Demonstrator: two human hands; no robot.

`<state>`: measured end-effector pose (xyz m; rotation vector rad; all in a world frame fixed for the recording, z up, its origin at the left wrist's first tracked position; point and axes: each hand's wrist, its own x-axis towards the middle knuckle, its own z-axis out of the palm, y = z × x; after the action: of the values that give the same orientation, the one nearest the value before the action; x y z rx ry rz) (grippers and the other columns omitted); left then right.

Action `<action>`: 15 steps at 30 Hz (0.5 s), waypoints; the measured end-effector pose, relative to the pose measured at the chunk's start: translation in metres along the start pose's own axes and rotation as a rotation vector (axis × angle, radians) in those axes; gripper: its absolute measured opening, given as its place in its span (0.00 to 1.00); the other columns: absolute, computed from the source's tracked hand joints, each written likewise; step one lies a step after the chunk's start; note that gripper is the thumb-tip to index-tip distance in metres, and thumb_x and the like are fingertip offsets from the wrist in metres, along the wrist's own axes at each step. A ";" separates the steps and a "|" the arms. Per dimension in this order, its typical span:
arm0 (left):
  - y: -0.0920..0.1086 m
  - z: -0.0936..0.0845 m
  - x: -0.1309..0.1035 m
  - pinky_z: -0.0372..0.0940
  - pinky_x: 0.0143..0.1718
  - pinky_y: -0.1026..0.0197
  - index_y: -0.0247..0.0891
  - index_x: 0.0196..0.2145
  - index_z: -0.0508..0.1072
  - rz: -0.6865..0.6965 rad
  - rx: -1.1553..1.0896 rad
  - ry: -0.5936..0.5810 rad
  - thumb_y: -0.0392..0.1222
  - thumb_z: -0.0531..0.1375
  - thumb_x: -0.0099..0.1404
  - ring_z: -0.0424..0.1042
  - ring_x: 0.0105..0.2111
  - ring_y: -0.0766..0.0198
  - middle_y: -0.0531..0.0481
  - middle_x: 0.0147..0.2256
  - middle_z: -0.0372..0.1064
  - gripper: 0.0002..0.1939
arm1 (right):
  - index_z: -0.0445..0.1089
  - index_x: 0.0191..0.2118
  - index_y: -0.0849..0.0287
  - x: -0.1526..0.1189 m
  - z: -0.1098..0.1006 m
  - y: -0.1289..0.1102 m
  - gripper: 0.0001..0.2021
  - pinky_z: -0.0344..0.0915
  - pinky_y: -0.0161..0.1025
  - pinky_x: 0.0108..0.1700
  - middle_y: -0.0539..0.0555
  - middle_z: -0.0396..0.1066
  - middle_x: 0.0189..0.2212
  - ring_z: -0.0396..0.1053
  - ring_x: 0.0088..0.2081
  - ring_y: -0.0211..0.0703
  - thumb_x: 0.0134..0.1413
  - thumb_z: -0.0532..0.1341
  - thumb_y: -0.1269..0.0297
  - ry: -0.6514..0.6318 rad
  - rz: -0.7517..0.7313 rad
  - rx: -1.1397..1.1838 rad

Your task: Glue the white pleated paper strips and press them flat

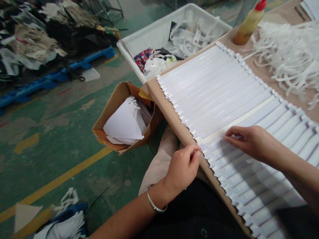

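Rows of overlapping white paper sheets (204,83) lie on the brown-covered table, their edges stepped like shingles. A cream-white strip (251,114) runs across them, down to the near edge of the row. At that edge, close to the strip's lower end, my left hand (184,166) has thumb and forefinger pinched together; what is between them is too small to make out. My right hand (249,141) hovers low over the sheets beside the strip, thumb and fingertips also pinched. Whether it grips anything is hidden by the fingers.
A heap of white ribbon strips (291,53) and a red-tipped glue bottle (250,23) sit at the table's far side. Beyond the table edge stand a white bin (149,33) and a cardboard box (109,106) with white paper pieces. A blue pallet (50,79) carries piled material.
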<state>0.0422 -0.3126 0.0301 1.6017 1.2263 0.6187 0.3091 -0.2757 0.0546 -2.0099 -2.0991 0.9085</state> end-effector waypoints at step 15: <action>0.003 0.012 0.005 0.69 0.28 0.58 0.38 0.67 0.66 0.418 0.883 -0.126 0.35 0.55 0.74 0.74 0.31 0.58 0.49 0.34 0.72 0.25 | 0.75 0.32 0.53 0.002 -0.005 -0.003 0.18 0.56 0.36 0.25 0.51 0.71 0.20 0.65 0.21 0.39 0.58 0.58 0.45 0.032 -0.022 -0.040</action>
<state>0.0556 -0.3125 0.0278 2.6310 1.1340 0.2016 0.3083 -0.2722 0.0591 -2.0029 -2.1348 0.8320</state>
